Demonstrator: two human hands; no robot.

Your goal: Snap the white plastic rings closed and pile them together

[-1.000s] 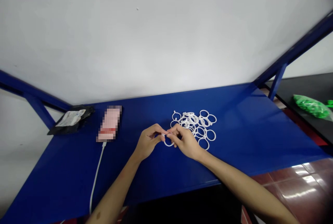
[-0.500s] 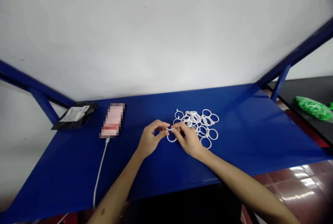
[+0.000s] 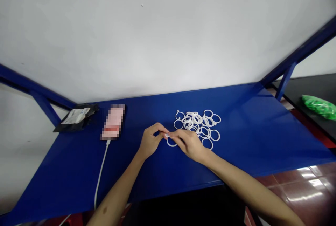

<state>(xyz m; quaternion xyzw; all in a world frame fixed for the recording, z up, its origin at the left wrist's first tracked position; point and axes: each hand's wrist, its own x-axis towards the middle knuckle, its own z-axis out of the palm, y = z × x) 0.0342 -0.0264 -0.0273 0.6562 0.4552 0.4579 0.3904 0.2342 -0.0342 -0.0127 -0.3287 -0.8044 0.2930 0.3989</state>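
A thin white ring (image 3: 172,145) hangs at the fingertips of both hands, above the front middle of the blue table. My left hand (image 3: 151,140) pinches its upper edge from the left, thumb and index finger together. From the right, my right hand (image 3: 189,143) pinches the same edge, and the fingertips of the two hands almost meet. The fingers hide the top of the ring. Just beyond and right of my right hand lies a loose pile of white rings (image 3: 209,122), some overlapping, with small knobs on their rims.
Left on the blue table (image 3: 252,128) lies a blurred pink phone-like object (image 3: 114,122) with a white cable (image 3: 101,173). Behind it is a black plastic package (image 3: 75,118). Blue frame bars slope up both sides. A bag of green pieces (image 3: 319,107) sits on a black surface at right.
My hands have drawn closer together, and the fingertips have closed over the ring's top edge. The held ring has moved slightly down and left, uncovering a ring of the pile.
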